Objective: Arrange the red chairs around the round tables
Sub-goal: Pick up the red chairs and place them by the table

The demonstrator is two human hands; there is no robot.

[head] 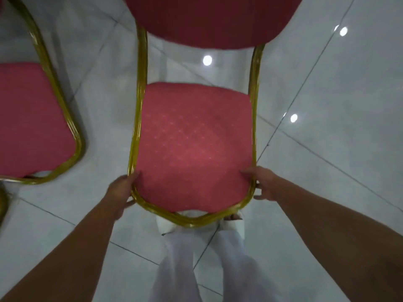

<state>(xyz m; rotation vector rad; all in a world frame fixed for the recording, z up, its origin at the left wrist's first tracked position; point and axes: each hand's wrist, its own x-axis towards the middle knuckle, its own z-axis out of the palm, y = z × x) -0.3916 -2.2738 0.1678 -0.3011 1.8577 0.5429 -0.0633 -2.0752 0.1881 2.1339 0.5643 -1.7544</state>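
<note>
A red chair (192, 140) with a gold metal frame fills the middle of the view, its padded seat facing up and its red backrest at the top edge. My left hand (122, 192) grips the front left corner of the seat frame. My right hand (261, 184) grips the front right corner, thumb on the cushion and fingers under the frame. A second red chair (30, 120) with the same gold frame is at the left, apart from the first. No round table is in view.
The floor (327, 105) is glossy white tile with dark grout lines and bright ceiling light reflections. My legs in white trousers (196, 262) and white shoes are right below the chair's front edge. Another gold frame piece (3, 203) shows at the far left edge.
</note>
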